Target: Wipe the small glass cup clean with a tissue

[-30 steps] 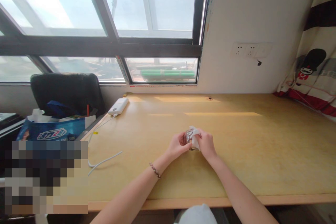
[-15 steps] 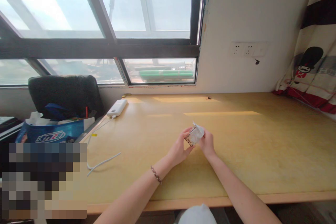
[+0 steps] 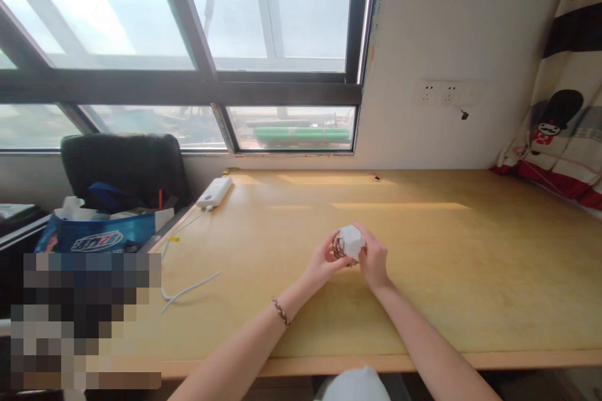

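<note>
Small bundle: here it is, the small bundle point(image 3: 350, 241), white on top, brown-patterned on its side, between both hands over the table point(image 3: 470, 276); any contents are hidden, and whether its base touches the wood, I can't tell.
Left hand: the left hand point(image 3: 324, 260) is curled partway closed round the patterned side, thumb along the lower edge, a braided bracelet point(image 3: 281, 311) at the wrist.
Right hand: and the right hand point(image 3: 375, 258) is bent tight against the white part's right edge; some fingertips are out of sight.
Blue bag: over by the chair point(image 3: 125, 163), the blue bag point(image 3: 98, 239) gapes, white stuff point(image 3: 74, 208) and a red stick point(image 3: 160, 199) poking up.
Lower left: a pixelated patch cuts off the bag's bottom.
</note>
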A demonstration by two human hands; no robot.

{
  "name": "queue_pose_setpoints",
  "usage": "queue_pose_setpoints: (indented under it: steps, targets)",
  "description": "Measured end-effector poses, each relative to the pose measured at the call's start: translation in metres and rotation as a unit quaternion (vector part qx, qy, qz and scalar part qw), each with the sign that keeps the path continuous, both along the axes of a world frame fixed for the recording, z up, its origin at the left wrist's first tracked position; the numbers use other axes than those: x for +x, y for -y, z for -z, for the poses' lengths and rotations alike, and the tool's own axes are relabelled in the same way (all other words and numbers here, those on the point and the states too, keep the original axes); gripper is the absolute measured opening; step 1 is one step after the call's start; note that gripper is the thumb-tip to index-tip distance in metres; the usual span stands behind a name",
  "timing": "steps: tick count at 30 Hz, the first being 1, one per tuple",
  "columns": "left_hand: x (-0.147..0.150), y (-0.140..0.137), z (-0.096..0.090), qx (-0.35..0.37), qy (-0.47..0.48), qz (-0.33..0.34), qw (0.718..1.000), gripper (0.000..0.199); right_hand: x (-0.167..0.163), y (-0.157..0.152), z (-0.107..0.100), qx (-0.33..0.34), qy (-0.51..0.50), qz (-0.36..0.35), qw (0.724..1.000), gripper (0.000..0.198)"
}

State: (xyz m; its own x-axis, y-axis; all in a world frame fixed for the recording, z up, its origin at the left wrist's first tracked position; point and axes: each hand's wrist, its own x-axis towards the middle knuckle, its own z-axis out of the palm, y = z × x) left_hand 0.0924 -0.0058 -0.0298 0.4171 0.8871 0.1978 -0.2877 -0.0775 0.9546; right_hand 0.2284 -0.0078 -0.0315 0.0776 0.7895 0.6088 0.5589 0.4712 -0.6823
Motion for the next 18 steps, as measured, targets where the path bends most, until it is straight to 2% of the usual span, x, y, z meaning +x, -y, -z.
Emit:
queue_pose_setpoints:
  steps: [4,6,9,13,15,16,18]
  targets:
    - [0.002,-0.002,0.008,0.028,0.062,-0.017,0.998,0.042,-0.005,-0.009,0.005,-0.132,-0.082,0.003,0.988,0.026]
    - [0.002,-0.001,0.01,0.049,0.052,-0.016,0.997,0.04,-0.007,-0.011,0.007,-0.158,-0.097,-0.013,0.983,0.025]
    - [0.001,0.001,0.01,0.087,-0.012,-0.021,0.996,0.051,-0.006,-0.01,0.008,-0.118,-0.079,0.006,0.99,0.026]
    - [0.001,0.004,0.005,0.12,-0.085,-0.147,0.978,0.068,0.003,-0.008,0.004,-0.037,-0.004,0.057,0.998,0.033]
    - [0.001,0.006,0.003,0.066,-0.07,-0.189,0.977,0.064,0.01,-0.009,0.003,-0.001,0.032,0.074,0.997,0.039]
    - [0.002,0.007,0.002,0.01,-0.045,-0.178,0.983,0.057,0.013,-0.01,0.002,0.016,0.047,0.083,0.995,0.041]
    - [0.004,0.008,-0.002,-0.147,0.021,-0.083,0.986,0.043,0.018,-0.011,0.001,0.045,0.069,0.097,0.992,0.045]
